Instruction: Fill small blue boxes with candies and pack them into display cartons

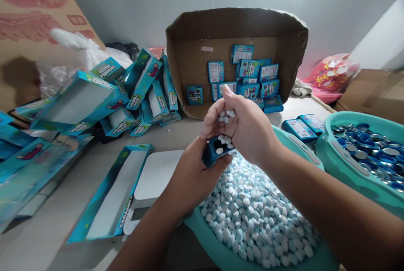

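Over a turquoise tub [202,231] of loose mints, my left hand [197,174] grips a small dark blue tin [211,153] with its open top facing up. Some white mints lie in the tin's mouth. My right hand [249,130] is cupped just above it, fingers curled around several pale mints [225,116]. A few mints sit between the palm and the tin's rim. The loose mints [259,212] below are white and light blue.
A white scale [159,174] stands left of the tub beside a blue display tray [109,195]. More display trays [91,98] are piled at left. Behind, a cardboard box [189,52] holds small blue boxes [249,69]. At right, another tub [344,149] contains blue lids [375,149].
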`<state>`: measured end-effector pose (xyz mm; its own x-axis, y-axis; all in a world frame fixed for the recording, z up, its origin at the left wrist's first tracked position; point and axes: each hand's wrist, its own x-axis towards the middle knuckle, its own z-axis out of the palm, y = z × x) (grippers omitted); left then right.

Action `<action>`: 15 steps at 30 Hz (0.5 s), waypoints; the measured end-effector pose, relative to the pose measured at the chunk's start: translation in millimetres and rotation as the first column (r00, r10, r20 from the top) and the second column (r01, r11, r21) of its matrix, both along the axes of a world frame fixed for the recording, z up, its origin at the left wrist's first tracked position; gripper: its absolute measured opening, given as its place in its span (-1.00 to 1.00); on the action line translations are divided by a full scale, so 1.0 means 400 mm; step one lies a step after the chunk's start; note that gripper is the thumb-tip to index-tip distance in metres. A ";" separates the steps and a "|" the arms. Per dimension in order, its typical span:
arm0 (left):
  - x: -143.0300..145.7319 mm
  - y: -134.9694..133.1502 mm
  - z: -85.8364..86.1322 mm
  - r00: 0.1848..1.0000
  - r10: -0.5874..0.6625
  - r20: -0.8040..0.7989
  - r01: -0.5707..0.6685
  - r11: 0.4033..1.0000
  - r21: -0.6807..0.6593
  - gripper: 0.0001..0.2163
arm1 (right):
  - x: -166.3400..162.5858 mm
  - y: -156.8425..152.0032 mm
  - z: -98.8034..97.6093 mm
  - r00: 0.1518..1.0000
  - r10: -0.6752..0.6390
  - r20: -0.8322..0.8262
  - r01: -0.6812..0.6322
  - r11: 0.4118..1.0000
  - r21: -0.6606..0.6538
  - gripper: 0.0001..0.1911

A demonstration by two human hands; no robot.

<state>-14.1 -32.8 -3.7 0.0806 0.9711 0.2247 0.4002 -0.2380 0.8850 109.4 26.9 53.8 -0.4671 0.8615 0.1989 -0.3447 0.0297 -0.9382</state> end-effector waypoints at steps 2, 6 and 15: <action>0.000 -0.001 0.002 1.000 0.003 0.003 -0.003 1.000 0.000 -0.65 | 0.000 -0.002 0.001 1.000 0.011 0.012 -0.011 1.000 0.015 -0.50; -0.001 -0.002 0.010 1.000 0.024 0.005 -0.024 1.000 0.000 -0.66 | 0.002 -0.003 0.002 0.999 0.030 0.030 -0.032 0.998 0.059 -0.51; 0.002 0.002 0.005 0.987 0.070 0.148 -0.064 0.997 -0.045 -0.67 | 0.005 0.003 0.005 0.993 -0.042 0.113 0.036 0.998 0.055 -0.49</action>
<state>-13.2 -32.0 -1.7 -0.0162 0.9817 0.1899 0.2769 -0.1781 0.9443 111.4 28.2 55.8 -0.4561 0.8690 0.1920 -0.2328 0.0917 -0.9682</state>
